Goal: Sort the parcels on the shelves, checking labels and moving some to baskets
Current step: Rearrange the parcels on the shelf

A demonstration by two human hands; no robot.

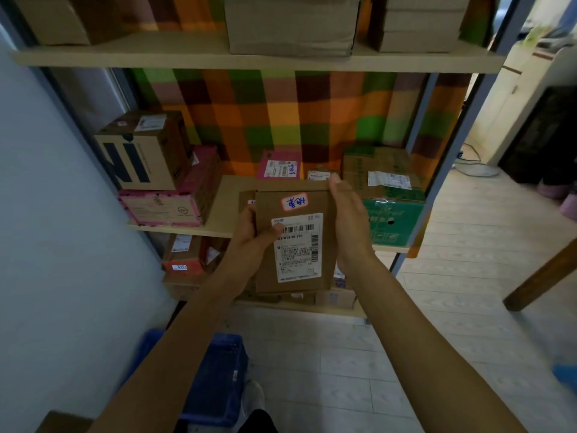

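A person holds a flat brown parcel (pixel 293 210) upright between both hands in front of a shelf (pixel 226 195), its white shipping label (pixel 298 254) facing the camera. The left hand (pixel 249 232) grips the parcel's left edge, thumb curled over the label's corner; the right hand (pixel 346 220) lies flat against the right edge, fingers straight. A green box (pixel 395 223) sits just right of the right hand, a pink parcel (pixel 279 165) beyond the fingertips. A blue basket (pixel 215 379) stands on the floor below the left forearm.
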